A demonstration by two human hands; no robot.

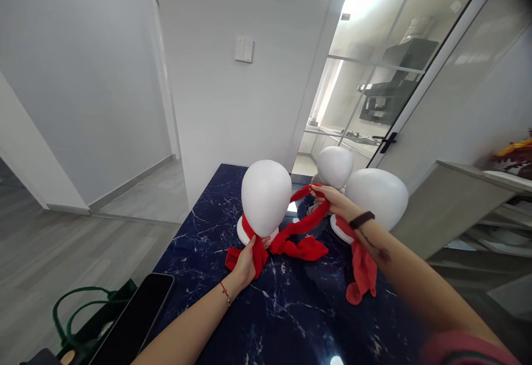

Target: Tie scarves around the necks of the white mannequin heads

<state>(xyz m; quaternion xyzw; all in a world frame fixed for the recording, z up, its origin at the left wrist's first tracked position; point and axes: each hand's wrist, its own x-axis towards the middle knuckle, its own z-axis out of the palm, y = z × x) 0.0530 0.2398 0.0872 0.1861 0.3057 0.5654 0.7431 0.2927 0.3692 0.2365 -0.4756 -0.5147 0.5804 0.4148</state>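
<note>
Left hand [246,262]: it is gripping the red scarf [299,237] low at the neck of the near foam head [266,196], fingers closed on the cloth just by the white base.
Right hand [334,200]: it is pinching the other end of the scarf, raised beside the head, fingers closed on the strip; a dark band is sitting on that wrist.
Scarf: it is running around the neck of the near head, with one strip rising to the right hand and loose folds lying on the bench [291,309] in front of the base.
Second scarf [361,268]: it is hanging from the far-right head [376,196] and trailing onto the bench, partly behind the right forearm.
Third head [334,165]: it is standing behind, between the other two.
Phone [135,320]: it is lying at the bench's left edge, with a green-handled bag [78,315] beside it.
Doing it well: judging by the light foam, the left hand is best keeping the neck pinned while the right draws the strip taut and level, so the head is not tipping.
Risk: pulling hard to the right is likely dragging the base across the smooth bench.
</note>
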